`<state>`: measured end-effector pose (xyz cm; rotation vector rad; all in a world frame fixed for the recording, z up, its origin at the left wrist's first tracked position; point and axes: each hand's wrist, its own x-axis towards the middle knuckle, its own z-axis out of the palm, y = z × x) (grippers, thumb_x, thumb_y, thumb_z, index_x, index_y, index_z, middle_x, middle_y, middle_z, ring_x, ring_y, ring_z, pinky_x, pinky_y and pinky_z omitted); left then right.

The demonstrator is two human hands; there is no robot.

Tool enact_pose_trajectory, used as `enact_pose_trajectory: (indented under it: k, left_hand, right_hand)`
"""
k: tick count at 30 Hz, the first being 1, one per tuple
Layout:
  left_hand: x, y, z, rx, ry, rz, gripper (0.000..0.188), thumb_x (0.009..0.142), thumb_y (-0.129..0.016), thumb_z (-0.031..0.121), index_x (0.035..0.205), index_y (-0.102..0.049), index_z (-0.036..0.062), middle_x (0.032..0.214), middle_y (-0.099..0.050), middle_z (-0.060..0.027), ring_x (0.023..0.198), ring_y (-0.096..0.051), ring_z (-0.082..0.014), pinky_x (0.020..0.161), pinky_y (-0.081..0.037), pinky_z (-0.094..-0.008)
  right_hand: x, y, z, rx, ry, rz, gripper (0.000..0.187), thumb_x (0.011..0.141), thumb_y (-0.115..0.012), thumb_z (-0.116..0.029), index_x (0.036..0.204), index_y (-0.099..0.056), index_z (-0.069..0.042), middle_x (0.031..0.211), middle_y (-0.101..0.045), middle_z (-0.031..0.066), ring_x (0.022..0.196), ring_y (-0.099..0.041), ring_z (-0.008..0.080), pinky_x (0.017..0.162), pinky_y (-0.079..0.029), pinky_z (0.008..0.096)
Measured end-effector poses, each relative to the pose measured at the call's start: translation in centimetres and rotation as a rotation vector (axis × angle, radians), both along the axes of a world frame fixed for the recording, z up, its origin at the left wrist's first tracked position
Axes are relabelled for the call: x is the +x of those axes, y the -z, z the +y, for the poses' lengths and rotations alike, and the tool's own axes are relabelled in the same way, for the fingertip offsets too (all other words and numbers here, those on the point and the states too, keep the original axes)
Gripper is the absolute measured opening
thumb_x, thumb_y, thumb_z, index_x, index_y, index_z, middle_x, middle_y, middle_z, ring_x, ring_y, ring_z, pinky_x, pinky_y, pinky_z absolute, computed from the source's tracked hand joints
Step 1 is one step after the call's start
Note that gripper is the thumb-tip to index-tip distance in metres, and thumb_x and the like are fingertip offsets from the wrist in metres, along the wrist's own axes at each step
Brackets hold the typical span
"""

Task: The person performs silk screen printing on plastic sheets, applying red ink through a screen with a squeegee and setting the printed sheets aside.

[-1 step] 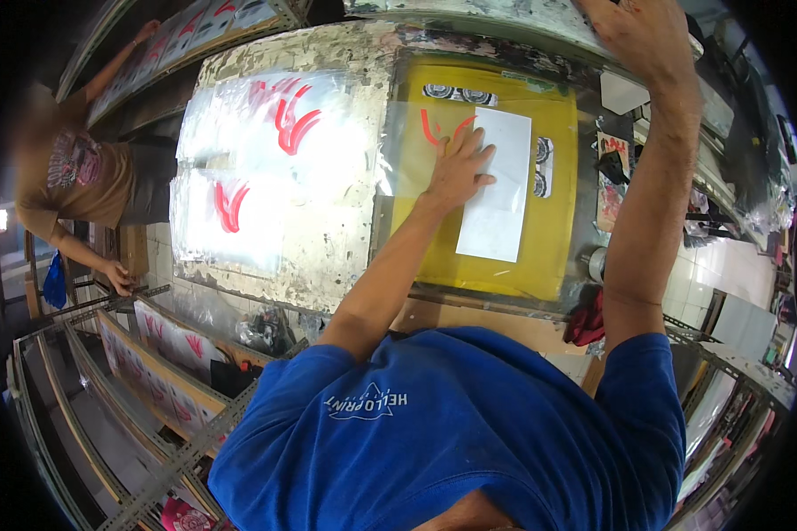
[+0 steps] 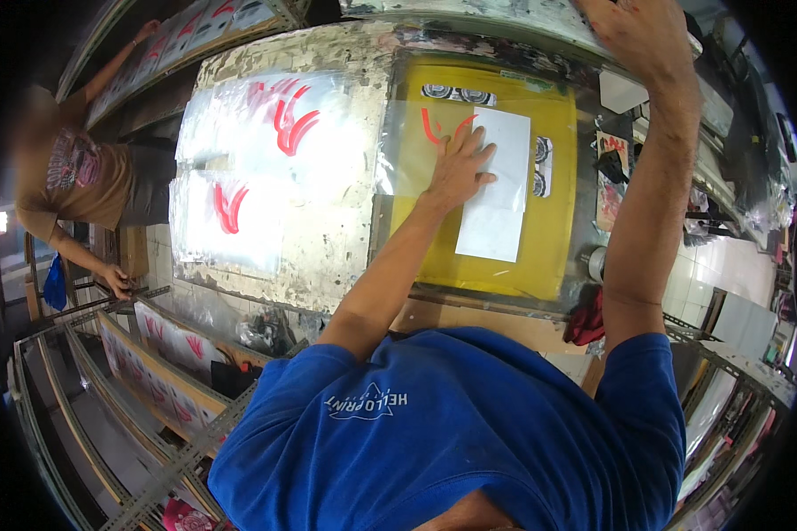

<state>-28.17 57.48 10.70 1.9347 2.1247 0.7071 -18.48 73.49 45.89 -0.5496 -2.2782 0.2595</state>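
Observation:
My left hand lies with fingers spread over a white paper sheet and the edge of a clear plastic sheet bearing red strokes. Both sheets rest on a yellow panel. Small pieces printed with dark round patterns sit along the panel's far side and to the right of the paper. At the upper right, my right hand is closed at the end of a long, pale frame; its fingertips are partly cut off by the picture's edge.
Clear plastic sheets with red strokes cover the paint-stained table to the left. A person in a brown shirt stands at the far left beside racks. Metal-edged racks hold printed sheets at the lower left. A red cloth hangs near the table's right corner.

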Motion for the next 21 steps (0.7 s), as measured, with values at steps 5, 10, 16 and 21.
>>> enact_pose_trajectory:
  k: [5, 10, 16, 21]
  left_hand:
    - [0.4, 0.6, 1.2, 0.011, 0.021, 0.014, 0.062, 0.086, -0.073, 0.045, 0.14, -0.058, 0.0188, 0.157, -0.041, -0.0102, 0.149, -0.027, -0.0335, 0.116, -0.021, -0.0603]
    - [0.4, 0.9, 1.5, -0.003, 0.021, 0.052, 0.062, 0.089, -0.069, 0.047, 0.143, -0.056, 0.0198, 0.157, -0.04, -0.0105, 0.151, -0.023, -0.0336, 0.117, -0.018, -0.0624]
    - [1.2, 0.8, 2.0, -0.012, -0.01, 0.076, 0.061, 0.09, -0.068, 0.046, 0.144, -0.055, 0.0205, 0.158, -0.037, -0.0098, 0.151, -0.02, -0.0357, 0.113, -0.014, -0.0661]
    - [1.6, 1.0, 2.0, 0.012, -0.022, 0.064, 0.061, 0.09, -0.068, 0.046, 0.143, -0.055, 0.0194, 0.157, -0.037, -0.0117, 0.15, -0.019, -0.0359, 0.111, -0.015, -0.0666]
  right_hand:
    - [0.2, 0.2, 0.5, 0.06, -0.006, -0.003, 0.04, 0.077, -0.06, -0.016, 0.112, -0.075, -0.004, 0.106, -0.074, 0.0201, 0.09, -0.073, 0.032, 0.086, -0.055, 0.0363]
    - [0.1, -0.8, -2.0, 0.077, 0.044, -0.037, 0.041, 0.077, -0.061, -0.017, 0.113, -0.075, -0.002, 0.105, -0.075, 0.0209, 0.09, -0.073, 0.0328, 0.085, -0.055, 0.0363]
    - [0.1, 0.5, 0.7, 0.029, -0.024, 0.031, 0.041, 0.078, -0.062, -0.02, 0.113, -0.075, -0.001, 0.101, -0.075, 0.022, 0.086, -0.073, 0.0317, 0.08, -0.055, 0.0357]
    - [0.3, -0.3, -0.3, -0.048, 0.051, -0.052, 0.041, 0.079, -0.061, -0.021, 0.112, -0.075, -0.002, 0.098, -0.076, 0.0213, 0.082, -0.072, 0.0309, 0.078, -0.055, 0.0349]
